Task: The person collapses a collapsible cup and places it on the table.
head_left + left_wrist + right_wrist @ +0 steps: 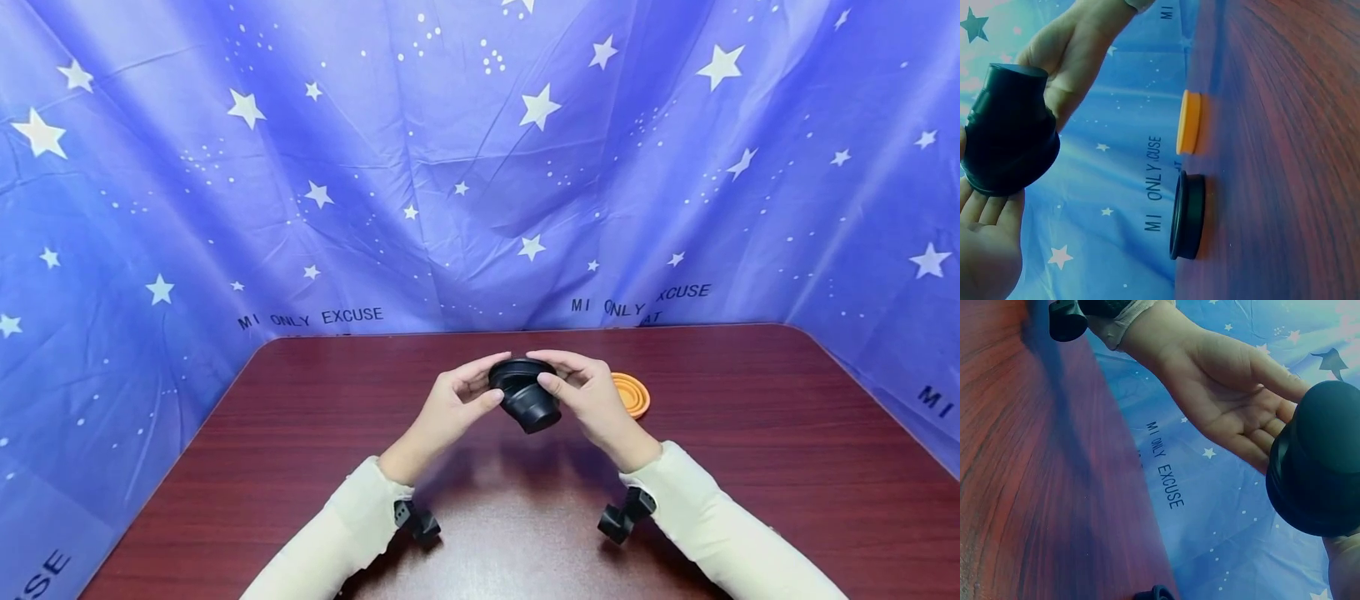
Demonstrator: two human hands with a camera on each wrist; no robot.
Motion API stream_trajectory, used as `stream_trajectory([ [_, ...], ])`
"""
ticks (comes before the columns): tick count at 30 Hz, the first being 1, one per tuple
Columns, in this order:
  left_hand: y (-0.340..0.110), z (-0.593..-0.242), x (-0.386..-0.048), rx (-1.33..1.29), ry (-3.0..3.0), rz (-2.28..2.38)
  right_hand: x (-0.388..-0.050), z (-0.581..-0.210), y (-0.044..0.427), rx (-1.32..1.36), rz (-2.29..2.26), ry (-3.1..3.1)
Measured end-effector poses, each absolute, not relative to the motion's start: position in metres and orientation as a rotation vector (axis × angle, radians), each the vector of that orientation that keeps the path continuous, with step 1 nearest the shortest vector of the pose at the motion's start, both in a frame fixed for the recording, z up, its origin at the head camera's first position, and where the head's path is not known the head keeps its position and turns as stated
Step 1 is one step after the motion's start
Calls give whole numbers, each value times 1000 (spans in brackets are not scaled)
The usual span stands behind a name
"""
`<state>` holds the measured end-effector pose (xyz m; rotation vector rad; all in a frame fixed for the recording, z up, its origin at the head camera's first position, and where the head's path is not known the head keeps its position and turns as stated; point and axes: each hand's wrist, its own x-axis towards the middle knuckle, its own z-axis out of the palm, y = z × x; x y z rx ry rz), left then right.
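A black collapsible cup (pixel 531 407), partly stretched out and tilted, is held above the table between both hands. My left hand (pixel 444 408) holds its left side, fingers at the wide rim and thumb low on that side. On the opposite side my right hand (pixel 596 400) grips it, thumb pressed on the front below the rim. The left wrist view has the cup (pixel 1010 131) with its narrow end upward in that frame, the left hand (pixel 991 256) below and the right hand (pixel 1079 56) above. The cup's inside is hidden.
A flattened orange collapsible cup (pixel 633 396) lies on the dark red table (pixel 300 467), beyond my right hand. Next to it in the left wrist view is a flat black round piece (pixel 1190 215). A blue star-patterned curtain (pixel 465 167) hangs behind the table.
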<state>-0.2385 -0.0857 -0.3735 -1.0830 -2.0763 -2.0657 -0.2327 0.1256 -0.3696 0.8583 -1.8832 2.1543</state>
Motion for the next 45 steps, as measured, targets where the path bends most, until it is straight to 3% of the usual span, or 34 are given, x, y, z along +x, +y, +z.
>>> stream_trajectory([
  [17,-81,-375,-237,-847,-2063,-2021,-231,-370,121,907,2164,-1878],
  [45,-84,-371,-238,-797,-2057,-2056,-235,-371,125,854,2044,-1969],
])
